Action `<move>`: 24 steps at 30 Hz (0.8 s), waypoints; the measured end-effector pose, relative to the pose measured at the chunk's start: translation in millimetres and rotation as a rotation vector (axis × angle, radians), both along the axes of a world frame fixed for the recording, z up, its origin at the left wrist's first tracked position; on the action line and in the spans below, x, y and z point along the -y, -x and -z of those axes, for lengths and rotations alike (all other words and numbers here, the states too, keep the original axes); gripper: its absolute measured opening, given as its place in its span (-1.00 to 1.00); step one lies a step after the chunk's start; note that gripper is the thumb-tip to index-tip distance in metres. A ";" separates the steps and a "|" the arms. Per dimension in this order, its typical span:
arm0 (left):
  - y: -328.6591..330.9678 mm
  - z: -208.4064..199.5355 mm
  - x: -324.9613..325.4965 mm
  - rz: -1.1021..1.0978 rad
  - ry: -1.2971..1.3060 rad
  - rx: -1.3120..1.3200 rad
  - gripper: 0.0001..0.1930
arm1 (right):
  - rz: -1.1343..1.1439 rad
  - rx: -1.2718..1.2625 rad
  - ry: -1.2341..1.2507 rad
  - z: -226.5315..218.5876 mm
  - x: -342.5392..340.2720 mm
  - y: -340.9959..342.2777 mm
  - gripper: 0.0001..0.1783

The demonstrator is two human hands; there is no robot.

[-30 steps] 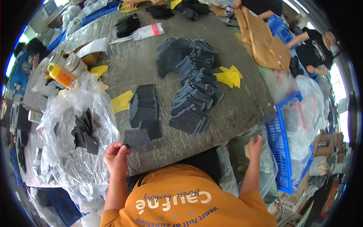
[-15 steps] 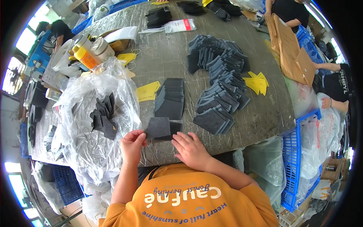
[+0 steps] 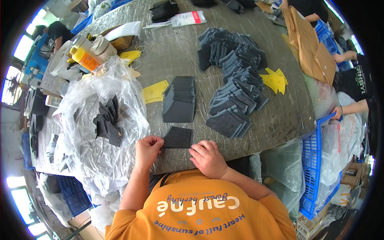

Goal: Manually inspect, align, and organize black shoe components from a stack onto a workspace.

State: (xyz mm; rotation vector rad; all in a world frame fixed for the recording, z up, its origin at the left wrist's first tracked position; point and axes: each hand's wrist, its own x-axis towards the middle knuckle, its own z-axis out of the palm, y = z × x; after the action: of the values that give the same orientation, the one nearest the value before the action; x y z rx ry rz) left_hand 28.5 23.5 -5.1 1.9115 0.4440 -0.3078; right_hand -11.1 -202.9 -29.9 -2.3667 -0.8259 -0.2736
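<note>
A dark grey cut fabric piece [image 3: 179, 138] lies near the table's front edge. My left hand [image 3: 149, 151] pinches it at its left edge, thumb and fingers closed. Beside its right edge rests my right hand [image 3: 209, 159], fingers stretched out and holding nothing; the fingertips come close to the edge. Just beyond the piece is a fanned stack of like grey pieces [image 3: 179, 100]. To the right runs a long, winding row of overlapping grey pieces [image 3: 236, 90]. Left of my left hand, crumpled black pieces [image 3: 108, 122] sit in a clear plastic bag [image 3: 132, 104].
Yellow templates [image 3: 155, 92] and more yellow pieces [image 3: 275, 81] flank the stacks. A yellow bottle [image 3: 86, 59] and jars stand at the back left. Brown paper [image 3: 306, 48] hangs along the right edge above a blue crate [image 3: 311, 172]. Other people work on both sides.
The two offset pieces at the front now appear as one outline, the left one having moved right. My hands are closer together at its sides. The view has shifted slightly.
</note>
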 end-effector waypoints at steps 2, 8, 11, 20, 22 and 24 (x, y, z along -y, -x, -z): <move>0.8 0.6 -0.3 0.005 0.000 0.004 -0.91 | 0.002 -0.005 -0.001 -1.2 -0.1 0.3 -0.68; 0.8 -1.4 1.4 -0.003 -0.003 -0.009 -0.90 | 0.015 -0.012 0.015 -3.2 -1.4 0.0 -0.67; 0.2 -1.3 1.4 0.016 -0.023 -0.008 -0.90 | 0.019 -0.005 0.027 -3.0 -1.8 -0.5 -0.66; 0.7 -5.0 3.5 0.016 -0.042 0.006 -0.90 | 0.031 0.002 0.067 -4.9 -3.3 0.5 -0.68; 1.2 -2.6 2.7 0.021 -0.048 0.014 -0.90 | 0.031 0.008 0.063 -3.0 -3.8 0.6 -0.69; 1.5 -2.3 3.0 0.026 -0.054 0.021 -0.90 | 0.029 -0.023 0.095 -1.7 -4.2 1.4 -0.67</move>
State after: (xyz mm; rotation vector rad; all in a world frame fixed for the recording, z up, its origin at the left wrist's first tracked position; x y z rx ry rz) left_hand 27.0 20.6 -2.9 1.9725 0.4173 -0.2948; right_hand -12.5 -198.7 -28.2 -2.4677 -0.8104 -0.2225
